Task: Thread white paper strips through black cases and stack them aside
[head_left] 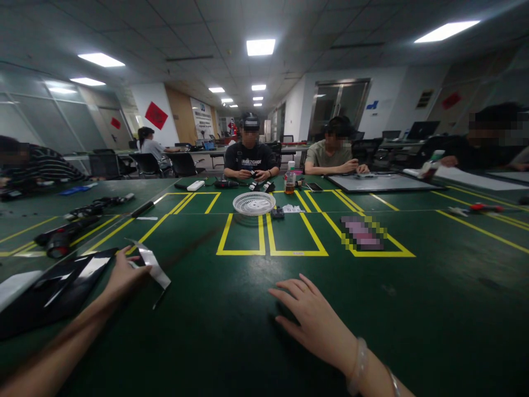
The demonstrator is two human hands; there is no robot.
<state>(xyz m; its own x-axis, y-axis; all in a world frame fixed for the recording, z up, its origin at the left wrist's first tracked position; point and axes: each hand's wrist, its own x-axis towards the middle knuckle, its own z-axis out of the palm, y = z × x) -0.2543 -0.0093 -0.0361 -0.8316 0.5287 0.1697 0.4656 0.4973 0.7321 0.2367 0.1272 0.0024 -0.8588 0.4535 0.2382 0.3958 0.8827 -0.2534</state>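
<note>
My left hand (126, 272) is closed around a thin, pale, shiny strip (154, 266) that looks bent, with a narrow dark end pointing down. Just left of that hand lies a black glossy sheet or pouch (61, 289), with a white item (19, 289) at its outer edge. My right hand (306, 310) is spread palm down over the green tabletop (231, 325), fingers apart and holding nothing. Whether its fingertips touch the surface, I cannot tell. Straight ahead stands a white slatted round basket (253, 204).
Yellow tape outlines (242, 253) mark the table. Black-and-red power tools (61, 240) lie at the left. A blurred pinkish flat item (363, 232) is at the right. Beyond the basket stands a bottle (290, 179); a large flat panel (384, 182) lies farther right. Several people sit around.
</note>
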